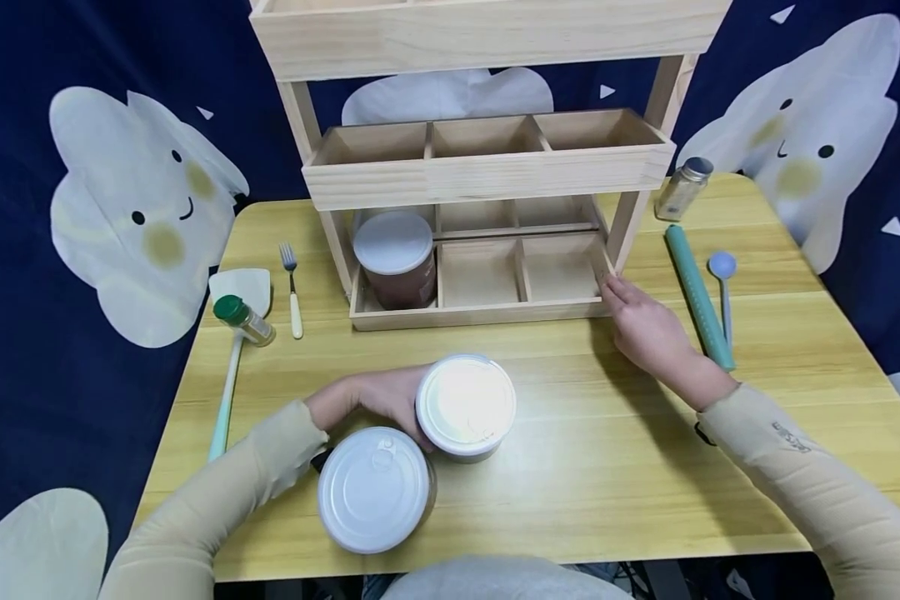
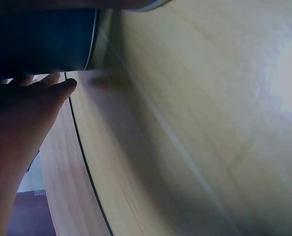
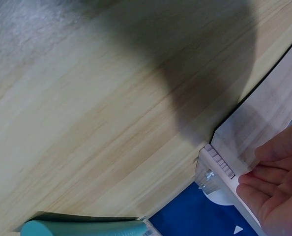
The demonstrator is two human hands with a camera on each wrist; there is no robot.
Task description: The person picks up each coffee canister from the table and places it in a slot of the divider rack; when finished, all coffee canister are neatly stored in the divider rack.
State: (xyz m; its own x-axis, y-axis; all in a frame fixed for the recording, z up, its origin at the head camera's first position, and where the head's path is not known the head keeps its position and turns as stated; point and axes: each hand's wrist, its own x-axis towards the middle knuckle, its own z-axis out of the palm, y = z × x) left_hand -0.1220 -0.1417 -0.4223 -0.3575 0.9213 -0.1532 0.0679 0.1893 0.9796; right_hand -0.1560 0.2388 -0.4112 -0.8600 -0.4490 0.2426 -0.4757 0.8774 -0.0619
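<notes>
My left hand grips the side of a white-lidded canister near the table's middle. In the left wrist view, the fingers lie against the dark wall of a canister. A second lidded canister stands nearer the front edge, beside my left wrist. My right hand holds the right front corner of the wooden rack's bottom tray, its curled fingers at the tray's edge in the right wrist view. A brown canister with a pale lid stands in that tray's left compartment.
Higher rack tiers overhang the bottom tray. On the left lie a spatula, a green-capped shaker and a fork. On the right are a glass jar, a teal rod and a blue spoon.
</notes>
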